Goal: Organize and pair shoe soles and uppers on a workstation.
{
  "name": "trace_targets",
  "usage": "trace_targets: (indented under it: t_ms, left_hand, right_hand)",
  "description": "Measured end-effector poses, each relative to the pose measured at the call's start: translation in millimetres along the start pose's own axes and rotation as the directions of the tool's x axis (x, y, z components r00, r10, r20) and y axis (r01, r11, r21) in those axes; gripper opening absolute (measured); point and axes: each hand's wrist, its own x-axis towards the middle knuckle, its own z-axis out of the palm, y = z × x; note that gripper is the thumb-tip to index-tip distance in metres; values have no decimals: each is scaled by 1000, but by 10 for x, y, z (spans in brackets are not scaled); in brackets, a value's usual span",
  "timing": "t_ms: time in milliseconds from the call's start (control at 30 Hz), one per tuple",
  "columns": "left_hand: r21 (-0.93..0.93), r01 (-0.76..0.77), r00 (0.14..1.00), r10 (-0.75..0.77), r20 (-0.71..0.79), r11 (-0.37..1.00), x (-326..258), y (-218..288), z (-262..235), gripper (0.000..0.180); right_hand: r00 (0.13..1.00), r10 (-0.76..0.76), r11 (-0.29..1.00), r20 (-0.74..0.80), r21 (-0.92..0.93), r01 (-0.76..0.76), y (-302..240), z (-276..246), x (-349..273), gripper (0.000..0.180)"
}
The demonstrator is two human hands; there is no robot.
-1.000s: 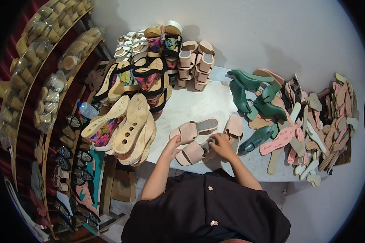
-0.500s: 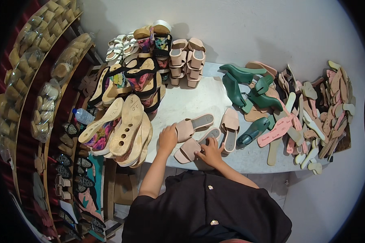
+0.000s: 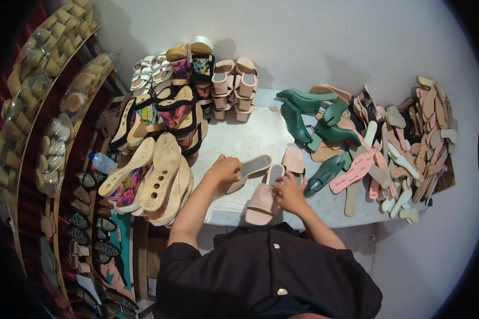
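My left hand (image 3: 226,169) is curled over the strap of a pale pink slide sandal (image 3: 236,186), whose grey insole points away to the right. My right hand (image 3: 291,193) grips the side of a second pale pink sandal (image 3: 262,204), its toe toward me at the table's near edge. Some of my right fingers are lifted and apart. Just behind that hand lies a third pink sandal (image 3: 293,159), partly hidden by it.
Stacked pink sandals (image 3: 234,87) stand at the back, beside floral wedge sandals (image 3: 175,109) and wooden-looking wedge soles (image 3: 162,175). Green shoe lasts (image 3: 300,119) and a pile of cut insoles (image 3: 426,133) cover the right side of the table (image 3: 234,130). Shelves (image 3: 64,175) line the left.
The second sandal has turned and come nearer to me and rightward, with my right hand on it. My left hand has moved onto the first sandal's strap. The view has shifted slightly.
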Motion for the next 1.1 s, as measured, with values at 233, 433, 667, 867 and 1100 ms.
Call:
trace_targets:
  t_ms: [233,433,667,867,1100]
  left_hand:
    - [66,-258,966,259,-3,964,-118,301,-322,15]
    - [0,-338,887,318,-334,941,-16,697,-456,13]
    - [218,-489,664,523,-535,844,827,827,-998,13]
    - [420,-524,425,655,-624,741,1644,951,-1718,17]
    - [518,-245,583,551,-596,820,2176,824,-1795,33]
  right_hand:
    - [984,-95,965,-149,-255,54,24,-983,229,16]
    - [909,-4,1000,-416,-26,-7,-191,-1530,554,15]
    - [687,-53,922,-725,230,313,-123,-1539,1607,28]
    - [609,-28,838,-792,314,447,-254,-1332,2862,29]
    - [678,7,859,-735,352,372,-68,-970,3920,20]
